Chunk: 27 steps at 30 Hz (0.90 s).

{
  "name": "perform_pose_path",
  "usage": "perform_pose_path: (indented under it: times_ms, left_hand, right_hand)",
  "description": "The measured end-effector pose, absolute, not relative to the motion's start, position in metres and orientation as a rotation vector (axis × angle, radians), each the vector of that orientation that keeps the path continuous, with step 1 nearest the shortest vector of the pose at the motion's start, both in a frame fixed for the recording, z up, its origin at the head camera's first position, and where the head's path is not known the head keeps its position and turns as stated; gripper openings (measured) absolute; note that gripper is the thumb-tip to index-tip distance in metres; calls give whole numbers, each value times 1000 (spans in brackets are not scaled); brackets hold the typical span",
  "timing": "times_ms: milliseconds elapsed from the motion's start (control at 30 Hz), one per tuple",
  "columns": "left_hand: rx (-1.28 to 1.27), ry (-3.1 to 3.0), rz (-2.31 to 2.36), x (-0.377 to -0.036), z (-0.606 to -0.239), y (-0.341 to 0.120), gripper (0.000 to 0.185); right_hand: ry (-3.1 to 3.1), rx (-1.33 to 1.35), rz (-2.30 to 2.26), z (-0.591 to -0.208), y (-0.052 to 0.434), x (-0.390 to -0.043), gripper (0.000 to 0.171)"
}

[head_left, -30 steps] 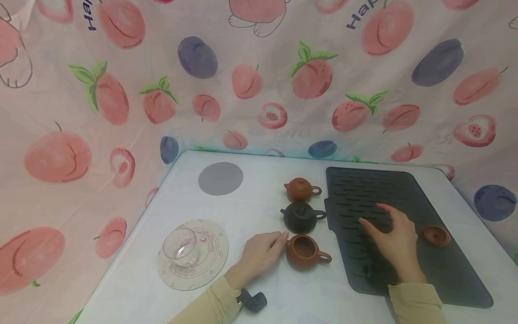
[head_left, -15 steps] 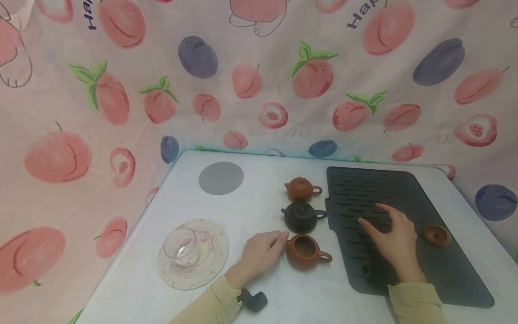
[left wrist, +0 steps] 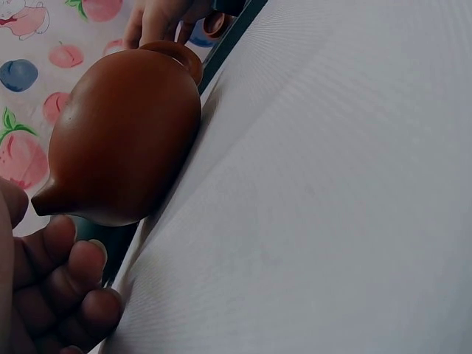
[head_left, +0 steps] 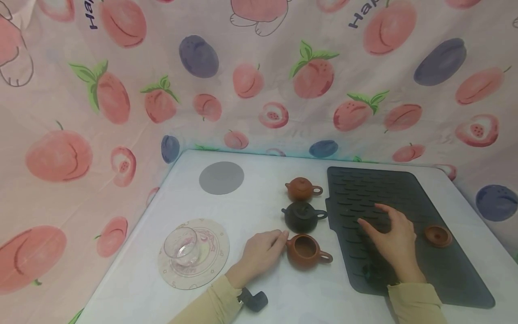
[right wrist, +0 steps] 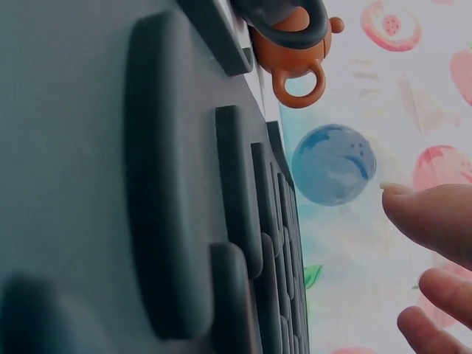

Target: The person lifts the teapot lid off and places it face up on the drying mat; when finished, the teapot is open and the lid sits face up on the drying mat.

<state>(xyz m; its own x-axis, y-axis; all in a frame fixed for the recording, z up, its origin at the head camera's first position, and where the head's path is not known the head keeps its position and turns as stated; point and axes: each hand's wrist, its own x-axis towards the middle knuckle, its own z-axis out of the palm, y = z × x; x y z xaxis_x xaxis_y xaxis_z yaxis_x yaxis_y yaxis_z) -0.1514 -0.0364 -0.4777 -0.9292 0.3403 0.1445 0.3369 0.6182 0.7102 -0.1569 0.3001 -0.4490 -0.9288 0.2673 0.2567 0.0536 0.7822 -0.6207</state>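
- Head view: left hand (head_left: 261, 252) rests on white table (head_left: 251, 211), fingers loosely curled, fingertips touching spout side of open brown teapot (head_left: 305, 252); not gripping it as far as visible.
- Open brown teapot sits w/o lid at near end of a row of 3 pots, just left of dark ridged mat (head_left: 404, 198).
- Black teapot (head_left: 301, 217) in middle, lidded brown teapot (head_left: 300, 189) farthest, both w/ lids on.
- Right hand (head_left: 391, 238) lies on mat, fingers spread & relaxed, holding nothing.
- Brown lid (head_left: 437, 235) on mat, just right of right hand, apart from it.
- Glass cup (head_left: 180, 246) stands on patterned coaster (head_left: 214, 261) left of left hand; grey round pad (head_left: 221, 178) farther back.
- Left wrist view: teapot belly (left wrist: 125, 147) close, fingers (left wrist: 66, 287) beside spout.
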Motion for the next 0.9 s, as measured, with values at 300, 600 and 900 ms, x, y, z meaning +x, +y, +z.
perform_pose_path:
  times_ms: [300,600,900]
  left_hand:
    - [601,2850,1224,-151,-478,-36,41]
    - [598,2860,1219,-153,-477,-34,43]
    - [555,2889,1201,-155,-476,-35,46]
  right_hand:
    - [-2652,-218,903,-448,298,-158,71]
    - [-2662,-212,885,-451,298,-158,71]
    - [-2670,-219,904,-452,292,-159,70]
